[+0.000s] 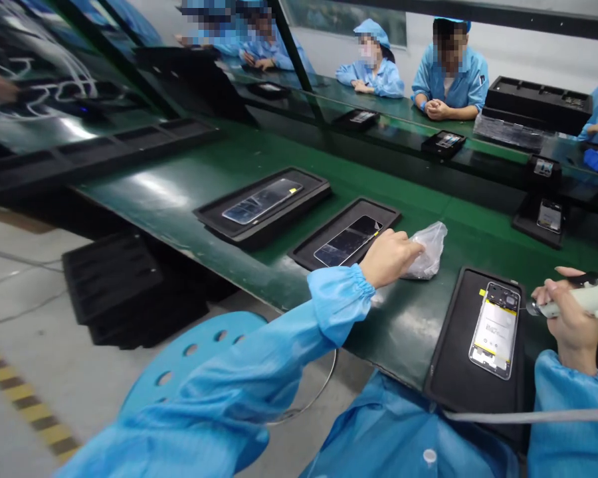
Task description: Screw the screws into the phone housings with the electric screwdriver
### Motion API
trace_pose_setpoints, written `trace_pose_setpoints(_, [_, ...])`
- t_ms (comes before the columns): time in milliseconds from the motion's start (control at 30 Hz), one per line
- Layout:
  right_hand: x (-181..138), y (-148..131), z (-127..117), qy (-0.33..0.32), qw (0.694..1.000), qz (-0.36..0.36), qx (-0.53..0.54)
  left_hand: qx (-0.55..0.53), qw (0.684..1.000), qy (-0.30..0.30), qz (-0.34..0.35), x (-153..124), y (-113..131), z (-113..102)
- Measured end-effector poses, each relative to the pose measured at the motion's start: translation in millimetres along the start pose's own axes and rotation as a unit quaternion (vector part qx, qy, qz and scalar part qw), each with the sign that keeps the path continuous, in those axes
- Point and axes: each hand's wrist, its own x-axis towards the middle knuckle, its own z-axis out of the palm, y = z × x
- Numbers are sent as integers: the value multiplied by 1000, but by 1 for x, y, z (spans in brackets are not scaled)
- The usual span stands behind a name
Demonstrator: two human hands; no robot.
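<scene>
My left hand (389, 257) is closed, its fingertips pinched at the near edge of a crumpled clear plastic bag (430, 249) on the green bench. What is inside the bag cannot be made out. My right hand (573, 322) grips a pale electric screwdriver (591, 299), whose thin bit points left towards an opened phone (496, 332). That phone lies in a black tray (456, 358) in front of me, showing its white battery and a yellow tab. Beside my left wrist, a dark-screened phone (346, 242) rests in another black tray (306, 257).
Further left, a phone in clear film (263, 201) lies on stacked black trays (204, 216). A blue stool (204, 372) and black crates (114, 285) stand below the bench edge. Across the belt (448, 202), co-workers (448, 79) in blue sit near more trays. A pale cable (528, 417) crosses before me.
</scene>
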Motion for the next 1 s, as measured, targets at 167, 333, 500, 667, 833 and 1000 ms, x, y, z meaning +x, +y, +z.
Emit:
trace_pose_setpoints(167, [-4, 5, -6, 13, 1000, 19, -14, -46, 997, 56, -16, -8, -7, -7])
trace_pose_setpoints(333, [-8, 13, -11, 9, 1000, 19, -24, -65, 997, -8, -34, -3, 4, -15])
trace_pose_setpoints(500, [-7, 12, -10, 8, 1000, 6, -16, -13, 994, -79, -71, 11, 11, -7])
trace_pose_setpoints(667, [-6, 12, -10, -3, 1000, 4, -20, 3, 998, -50, -48, 12, 4, -3])
trace_pose_setpoints(833, [-6, 9, -7, -8, 1000, 5, -19, -28, 998, -21, -55, 9, 2, -3])
trace_pose_setpoints(1000, [-6, 8, -6, -15, 1000, -3, -16, -153, 985, 12, -84, 8, 1, -3])
